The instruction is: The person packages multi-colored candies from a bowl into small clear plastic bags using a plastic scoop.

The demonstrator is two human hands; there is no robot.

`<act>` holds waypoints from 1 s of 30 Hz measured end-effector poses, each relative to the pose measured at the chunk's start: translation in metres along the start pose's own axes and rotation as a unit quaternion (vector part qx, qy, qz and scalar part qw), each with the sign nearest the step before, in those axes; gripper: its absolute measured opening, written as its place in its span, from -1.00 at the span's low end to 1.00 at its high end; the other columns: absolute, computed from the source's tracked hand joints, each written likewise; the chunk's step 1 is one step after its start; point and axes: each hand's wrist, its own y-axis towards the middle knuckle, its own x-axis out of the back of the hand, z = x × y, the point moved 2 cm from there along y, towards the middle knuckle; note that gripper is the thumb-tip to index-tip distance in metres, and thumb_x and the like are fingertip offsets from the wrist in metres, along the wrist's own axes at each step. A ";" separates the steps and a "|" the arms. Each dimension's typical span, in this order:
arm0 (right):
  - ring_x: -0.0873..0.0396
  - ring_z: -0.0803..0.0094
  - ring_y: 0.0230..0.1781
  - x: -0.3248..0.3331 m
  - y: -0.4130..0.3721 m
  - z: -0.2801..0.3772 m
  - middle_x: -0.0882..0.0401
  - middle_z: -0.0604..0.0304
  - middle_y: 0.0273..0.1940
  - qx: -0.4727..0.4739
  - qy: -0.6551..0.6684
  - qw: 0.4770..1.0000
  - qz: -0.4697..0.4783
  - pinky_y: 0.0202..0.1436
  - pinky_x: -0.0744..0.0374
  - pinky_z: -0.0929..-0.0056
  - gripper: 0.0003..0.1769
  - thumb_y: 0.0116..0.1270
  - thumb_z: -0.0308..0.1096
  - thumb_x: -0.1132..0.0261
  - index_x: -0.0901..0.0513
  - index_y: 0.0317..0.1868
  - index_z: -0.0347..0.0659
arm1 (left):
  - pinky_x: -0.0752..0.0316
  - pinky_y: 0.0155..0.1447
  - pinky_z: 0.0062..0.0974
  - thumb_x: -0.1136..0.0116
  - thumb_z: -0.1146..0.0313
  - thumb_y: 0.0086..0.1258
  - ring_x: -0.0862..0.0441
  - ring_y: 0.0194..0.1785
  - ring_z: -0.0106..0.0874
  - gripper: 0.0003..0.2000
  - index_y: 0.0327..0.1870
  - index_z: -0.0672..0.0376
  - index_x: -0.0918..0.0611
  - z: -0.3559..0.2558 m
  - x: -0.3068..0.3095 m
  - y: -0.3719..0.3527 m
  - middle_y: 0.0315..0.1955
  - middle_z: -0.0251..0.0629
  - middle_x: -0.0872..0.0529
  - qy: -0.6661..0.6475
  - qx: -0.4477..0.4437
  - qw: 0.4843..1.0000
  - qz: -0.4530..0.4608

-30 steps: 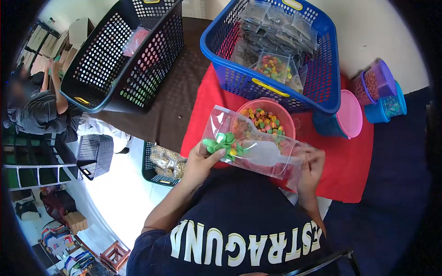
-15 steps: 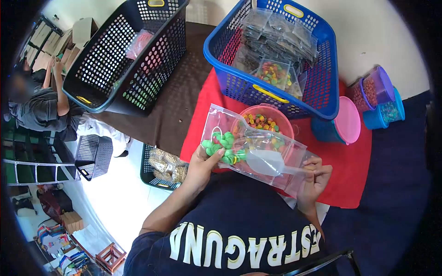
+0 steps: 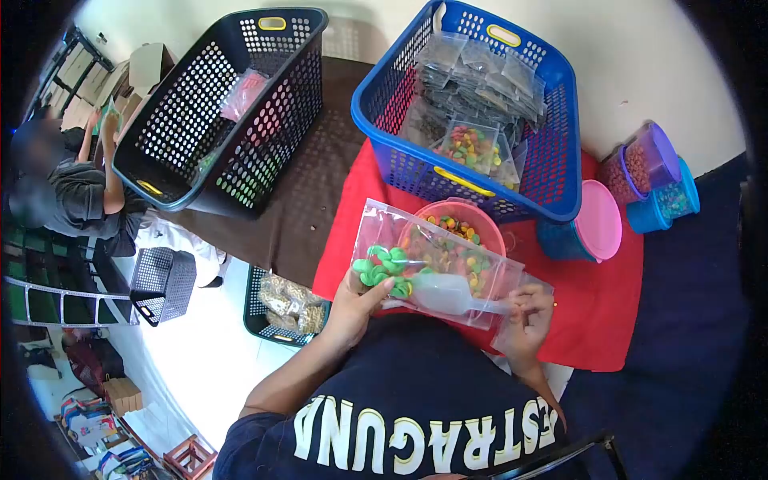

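My left hand (image 3: 356, 300) grips the lower left of a clear plastic bag (image 3: 448, 256) that holds green candies (image 3: 384, 266) bunched near my thumb. My right hand (image 3: 524, 320) holds the handle of a white plastic scoop (image 3: 444, 292) whose bowl lies inside the bag. Behind the bag stands a pink bowl (image 3: 480, 214) of mixed coloured candies on a red cloth (image 3: 596, 312).
A blue basket (image 3: 560, 152) with filled clear bags stands behind the bowl. A black basket (image 3: 216, 104) is at the left. A blue tub with a pink lid (image 3: 596, 220) and small purple and blue containers (image 3: 652, 172) are at the right. A seated person (image 3: 60, 188) is far left.
The bag and both hands have shifted slightly down and toward me. The scoop has slid a little further into the bag.
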 end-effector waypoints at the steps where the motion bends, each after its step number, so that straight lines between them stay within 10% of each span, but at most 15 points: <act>1: -0.43 0.33 -0.11 0.001 0.001 0.002 -0.48 0.08 -0.20 0.055 -0.078 0.995 0.011 0.08 -0.40 0.34 -0.77 0.39 -0.47 -0.29 -0.35 -0.18 -0.16 | -0.57 0.16 -0.43 -0.34 0.51 0.35 -0.66 0.05 -0.46 -0.61 0.15 0.23 -0.49 -0.001 -0.002 0.001 -0.01 -0.27 -0.69 -0.012 -0.010 1.000 0.017; 8: -0.41 0.36 -0.15 -0.006 0.003 0.002 -0.46 0.15 -0.25 0.093 -0.155 0.982 0.062 0.04 -0.39 0.37 -0.79 0.39 -0.50 -0.28 -0.35 -0.20 -0.16 | -0.55 0.26 -0.38 -0.34 0.60 0.28 -0.64 0.14 -0.40 -0.47 0.27 0.26 -0.41 -0.007 -0.006 0.000 0.07 -0.20 -0.65 0.072 -0.004 0.997 0.012; 10: -0.40 0.49 -0.19 -0.012 0.001 -0.012 -0.42 0.22 -0.28 -0.128 0.111 0.985 -0.007 -0.01 -0.40 0.49 -0.80 0.43 -0.52 -0.24 -0.34 -0.21 -0.14 | -0.56 0.24 -0.37 -0.34 0.58 0.29 -0.64 0.14 -0.39 -0.47 0.27 0.26 -0.41 -0.012 -0.009 -0.002 0.07 -0.21 -0.66 0.068 0.007 0.998 0.008; 21: -0.38 0.63 -0.27 0.011 0.013 -0.021 -0.38 0.35 -0.29 -0.185 0.189 0.959 -0.105 -0.07 -0.38 0.57 -0.80 0.45 -0.52 -0.23 -0.34 -0.21 -0.09 | -0.69 0.07 -0.22 -0.22 0.58 0.40 -0.69 0.07 -0.32 -0.57 0.26 0.17 -0.42 0.001 0.010 0.012 0.07 -0.15 -0.64 -0.037 0.014 0.999 0.018; 27: -0.38 0.64 -0.29 0.014 0.013 0.000 -0.38 0.38 -0.31 -0.185 0.215 0.953 -0.105 -0.11 -0.38 0.61 -0.80 0.44 -0.49 -0.25 -0.35 -0.22 -0.09 | -0.58 0.24 -0.04 -0.21 0.16 0.47 -0.50 0.34 -0.16 -0.38 0.46 0.09 -0.24 0.030 0.026 0.016 0.33 -0.10 -0.44 -0.151 0.083 0.975 0.138; 30: -0.37 0.65 -0.30 -0.001 0.010 0.004 -0.37 0.40 -0.33 -0.205 0.193 0.957 -0.077 -0.15 -0.37 0.61 -0.79 0.44 -0.47 -0.26 -0.35 -0.23 -0.08 | -0.18 0.50 0.12 -0.32 -0.34 0.12 -0.14 0.55 -0.01 0.09 0.58 0.05 -0.06 0.033 0.014 0.008 0.52 -0.08 -0.18 -0.162 0.086 0.958 0.219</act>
